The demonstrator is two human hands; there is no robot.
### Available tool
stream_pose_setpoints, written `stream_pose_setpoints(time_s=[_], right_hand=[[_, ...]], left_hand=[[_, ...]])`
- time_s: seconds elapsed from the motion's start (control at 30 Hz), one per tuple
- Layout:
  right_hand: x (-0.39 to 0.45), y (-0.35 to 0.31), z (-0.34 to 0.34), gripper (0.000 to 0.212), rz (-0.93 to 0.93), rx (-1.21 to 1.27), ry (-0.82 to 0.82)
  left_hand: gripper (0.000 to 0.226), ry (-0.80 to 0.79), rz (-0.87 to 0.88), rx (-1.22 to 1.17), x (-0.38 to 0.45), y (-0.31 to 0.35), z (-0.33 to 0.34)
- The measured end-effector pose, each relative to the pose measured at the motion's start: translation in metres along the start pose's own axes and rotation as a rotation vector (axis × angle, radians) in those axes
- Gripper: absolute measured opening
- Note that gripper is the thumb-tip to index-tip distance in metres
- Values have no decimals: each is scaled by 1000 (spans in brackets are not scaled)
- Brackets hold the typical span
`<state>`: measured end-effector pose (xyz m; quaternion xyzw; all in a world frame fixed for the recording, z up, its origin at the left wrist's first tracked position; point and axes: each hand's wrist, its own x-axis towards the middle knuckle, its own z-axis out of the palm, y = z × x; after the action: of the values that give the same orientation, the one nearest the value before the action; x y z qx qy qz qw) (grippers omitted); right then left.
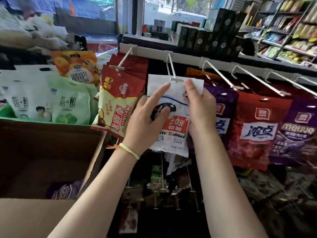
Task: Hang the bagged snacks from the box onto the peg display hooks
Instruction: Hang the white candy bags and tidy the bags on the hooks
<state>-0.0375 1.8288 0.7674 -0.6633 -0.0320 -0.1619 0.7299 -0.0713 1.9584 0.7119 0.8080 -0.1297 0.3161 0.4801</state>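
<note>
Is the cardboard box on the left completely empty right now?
No, a purple snack bag lies at the bottom of the open brown cardboard box, below the left hand.

Both forearms reach forward and up to the white snack bag (173, 117). The left hand (147, 121) lies across the bag's lower left face, index finger extended toward its top edge. The right hand (199, 107) grips the bag's right edge, fingers curled near its top.
</note>
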Motion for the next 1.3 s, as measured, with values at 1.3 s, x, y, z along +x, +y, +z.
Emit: stream_pose_setpoints(time_s=[1.3], right_hand=[[-165,184,285,11,313,-753,-888]], left_hand=[[28,-261,-811,904,-184,-261,-278]])
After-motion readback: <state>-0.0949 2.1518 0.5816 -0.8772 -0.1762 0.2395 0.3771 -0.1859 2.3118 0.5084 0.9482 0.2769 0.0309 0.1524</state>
